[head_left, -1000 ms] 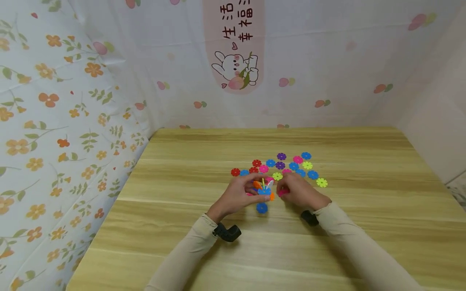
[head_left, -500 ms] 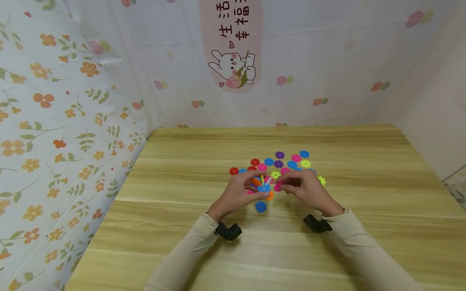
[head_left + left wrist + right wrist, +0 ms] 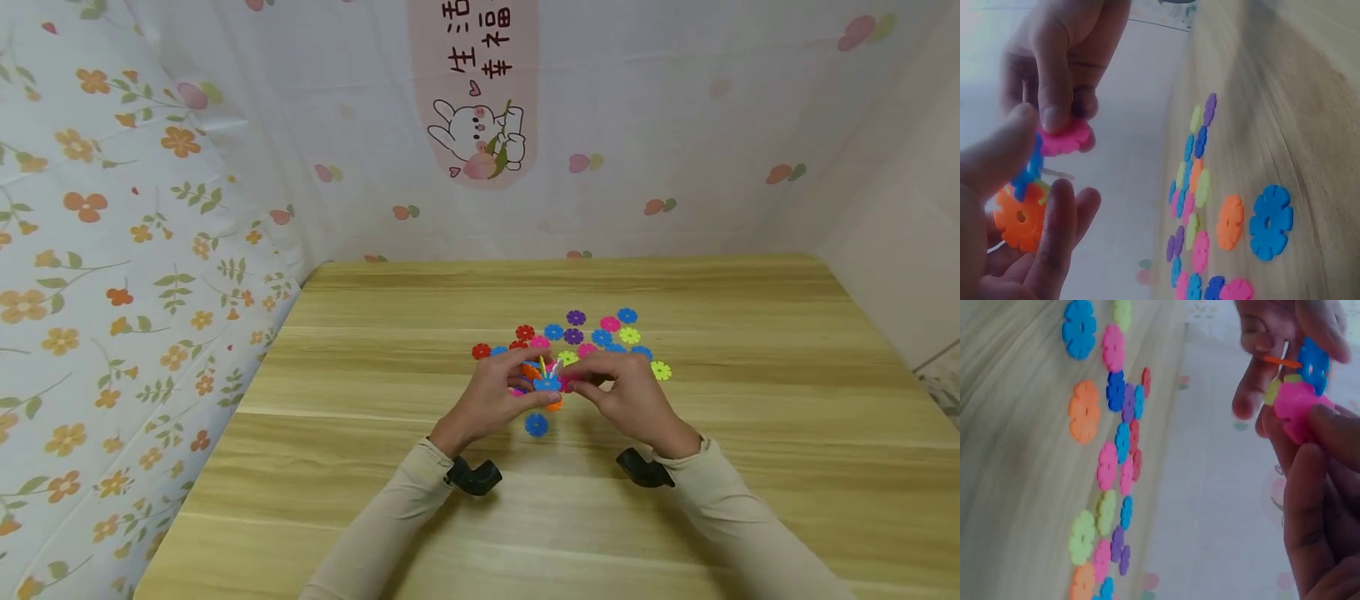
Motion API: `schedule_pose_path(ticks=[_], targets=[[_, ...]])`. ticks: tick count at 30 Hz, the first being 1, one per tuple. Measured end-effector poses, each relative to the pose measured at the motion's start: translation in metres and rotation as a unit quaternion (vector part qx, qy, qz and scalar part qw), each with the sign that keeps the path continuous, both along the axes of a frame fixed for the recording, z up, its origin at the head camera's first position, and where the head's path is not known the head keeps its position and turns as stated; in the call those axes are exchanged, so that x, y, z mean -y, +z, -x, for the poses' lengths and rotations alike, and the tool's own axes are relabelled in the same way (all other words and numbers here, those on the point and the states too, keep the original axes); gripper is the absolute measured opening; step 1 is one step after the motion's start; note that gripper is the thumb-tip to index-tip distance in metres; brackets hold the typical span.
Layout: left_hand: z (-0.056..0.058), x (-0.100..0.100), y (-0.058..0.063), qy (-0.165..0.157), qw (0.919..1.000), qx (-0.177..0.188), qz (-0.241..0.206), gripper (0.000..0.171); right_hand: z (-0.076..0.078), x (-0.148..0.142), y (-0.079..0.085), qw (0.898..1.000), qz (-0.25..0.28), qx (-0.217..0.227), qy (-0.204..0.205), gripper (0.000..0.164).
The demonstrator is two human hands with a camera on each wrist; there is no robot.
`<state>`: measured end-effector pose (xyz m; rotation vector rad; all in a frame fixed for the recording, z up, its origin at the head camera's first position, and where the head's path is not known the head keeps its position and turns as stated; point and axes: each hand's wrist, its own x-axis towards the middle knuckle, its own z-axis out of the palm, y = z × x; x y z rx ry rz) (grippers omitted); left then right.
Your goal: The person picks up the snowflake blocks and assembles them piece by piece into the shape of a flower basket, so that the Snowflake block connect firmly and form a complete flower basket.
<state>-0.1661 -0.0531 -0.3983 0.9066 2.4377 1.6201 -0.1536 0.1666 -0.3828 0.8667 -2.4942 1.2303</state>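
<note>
My left hand (image 3: 487, 400) grips a small cluster of joined plastic snowflake discs above the table. A blue disc (image 3: 1314, 365) forms its centre, with an orange disc (image 3: 1019, 219), a yellow-green one and a white one slotted into it. Thumb and fingers of my right hand (image 3: 636, 398) pinch a pink snowflake disc (image 3: 1065, 139). That disc's edge meets the blue disc in both wrist views; how deep it sits in the slot I cannot tell. Parts of the cluster are hidden behind the left fingers.
Several loose snowflake discs in red, blue, purple, pink and yellow-green lie flat beyond the hands. A blue disc (image 3: 536, 425) and an orange disc (image 3: 1230, 222) lie nearer to me on the wooden table (image 3: 375, 350). Patterned cloth (image 3: 637, 108) hangs behind.
My right hand lifted the pink disc off the table area and brought it leftward against the blue disc. My left hand has kept its hold on the cluster, almost still.
</note>
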Motion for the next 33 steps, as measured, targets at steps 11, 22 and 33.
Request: schedule_pose_path(ticks=[11, 22, 33], targets=[[0.000, -0.001, 0.008, -0.024, 0.9982, -0.039, 0.038, 0.063, 0.000, 0.000, 0.012, 0.997, -0.037, -0.065, 0.033, 0.044], [-0.002, 0.007, 0.000, 0.011, 0.9997, 0.014, 0.017, 0.055, 0.005, -0.004, 0.007, 0.999, -0.018, -0.028, 0.016, 0.025], [0.001, 0.007, 0.002, -0.069, 0.9956, -0.002, 0.064, 0.068, 0.003, -0.001, 0.000, 0.997, 0.052, 0.058, 0.002, 0.018]])
